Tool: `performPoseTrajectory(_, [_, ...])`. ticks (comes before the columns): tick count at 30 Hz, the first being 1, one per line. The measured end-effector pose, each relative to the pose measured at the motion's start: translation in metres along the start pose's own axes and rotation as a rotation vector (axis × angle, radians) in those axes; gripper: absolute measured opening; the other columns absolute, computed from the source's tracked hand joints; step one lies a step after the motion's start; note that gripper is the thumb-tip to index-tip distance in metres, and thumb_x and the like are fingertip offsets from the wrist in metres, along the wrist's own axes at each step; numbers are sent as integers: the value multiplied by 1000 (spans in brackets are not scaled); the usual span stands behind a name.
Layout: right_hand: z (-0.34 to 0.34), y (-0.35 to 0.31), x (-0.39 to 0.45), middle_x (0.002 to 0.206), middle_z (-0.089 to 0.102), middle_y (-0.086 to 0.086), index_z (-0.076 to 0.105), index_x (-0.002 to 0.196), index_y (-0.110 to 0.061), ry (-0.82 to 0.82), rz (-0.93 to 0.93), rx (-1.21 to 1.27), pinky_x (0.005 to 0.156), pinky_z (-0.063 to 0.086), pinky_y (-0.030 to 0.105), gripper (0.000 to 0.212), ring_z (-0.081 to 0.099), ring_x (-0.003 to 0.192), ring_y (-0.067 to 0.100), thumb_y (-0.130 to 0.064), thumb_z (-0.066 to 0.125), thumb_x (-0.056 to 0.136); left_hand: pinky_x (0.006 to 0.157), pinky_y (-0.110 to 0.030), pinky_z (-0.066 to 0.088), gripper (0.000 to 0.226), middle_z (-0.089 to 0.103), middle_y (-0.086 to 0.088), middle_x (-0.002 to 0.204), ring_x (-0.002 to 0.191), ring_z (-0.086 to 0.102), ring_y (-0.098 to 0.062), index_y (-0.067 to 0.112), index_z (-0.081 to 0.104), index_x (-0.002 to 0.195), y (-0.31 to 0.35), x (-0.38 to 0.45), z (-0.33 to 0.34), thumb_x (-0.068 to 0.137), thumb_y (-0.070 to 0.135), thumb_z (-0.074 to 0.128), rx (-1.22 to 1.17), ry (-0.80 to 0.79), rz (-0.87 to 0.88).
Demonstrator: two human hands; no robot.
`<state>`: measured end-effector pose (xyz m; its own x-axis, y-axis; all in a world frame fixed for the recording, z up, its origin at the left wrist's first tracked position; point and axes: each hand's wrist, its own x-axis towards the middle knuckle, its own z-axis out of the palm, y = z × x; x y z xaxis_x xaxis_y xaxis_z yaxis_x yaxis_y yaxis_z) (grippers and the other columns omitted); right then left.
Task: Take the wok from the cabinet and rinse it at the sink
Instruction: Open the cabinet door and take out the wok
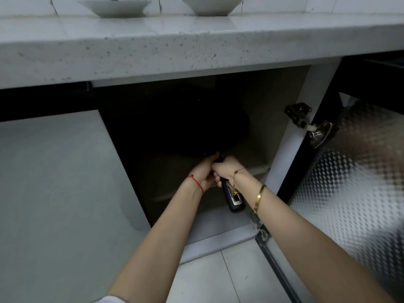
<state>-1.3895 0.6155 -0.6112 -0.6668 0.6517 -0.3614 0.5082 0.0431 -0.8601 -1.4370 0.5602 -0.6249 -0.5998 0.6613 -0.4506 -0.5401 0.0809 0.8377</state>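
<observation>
Both hands are gripping the handle (231,194) of the wok (192,125): the right hand (226,169) is curling its fingers round the upper part of the handle, and the left hand (204,171) is closing on it from the other side, just beside the right, thumb reaching up toward the pan's rim. The wok itself is sitting inside the open cabinet (258,119), a wide black shape barely standing out from the dark interior, tilted with its handle pointing out and down toward the person.

Above the cabinet, the speckled pale countertop (153,47) is running across the whole view. The cabinet door (354,171) is standing open on the right, its patterned silvery inner face catching light, and a closed pale door (54,182) is filling the left side. Pale floor tiles (223,278) are showing below between the forearms. Two white bowls (113,7) are sitting on the countertop near the wall, well apart from each other. A metal hinge (310,125) is joining the open door to the cabinet frame. A gold bangle (260,197) and a thin chain are circling the right wrist, and a red string (196,183) is circling the left.
</observation>
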Motion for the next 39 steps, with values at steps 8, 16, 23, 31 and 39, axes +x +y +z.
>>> performPoseTrajectory(8, [-4,11,-72,53,52,8,51,91,-4,71,-28,-13,37,43,25,5,48,36,16,-8,49,91,32,-17,36,27,55,-13,63,31,43,-14,-3,63,102,-19,-54,-2,92,22,61,-65,-4,31])
performPoseTrajectory(16, [-20,-6,-186,59,57,11,52,84,-5,105,45,-137,39,47,24,10,52,37,17,-12,49,91,38,-24,46,23,75,-7,91,59,53,-24,3,64,98,-7,-166,12,99,21,49,-31,-123,-124])
performPoseTrajectory(23, [-31,-19,-289,57,60,12,57,92,-2,93,237,-95,31,37,19,19,51,29,16,-19,48,91,36,-25,42,35,66,-17,111,60,53,-25,13,78,85,-3,-267,27,100,22,48,-19,-150,-299])
performPoseTrajectory(31, [-48,-42,-417,64,62,9,62,92,-2,82,360,-125,30,35,16,24,57,39,16,-20,47,92,66,-31,47,22,74,-3,108,88,67,-20,8,64,103,0,-391,46,100,23,47,-43,-133,-425])
performPoseTrajectory(39, [-69,-82,-548,55,61,8,60,81,-5,92,416,-133,38,48,26,26,57,38,21,-22,46,94,31,-20,40,36,72,-3,107,50,60,-20,-3,59,121,34,-526,70,101,24,45,19,-147,-528])
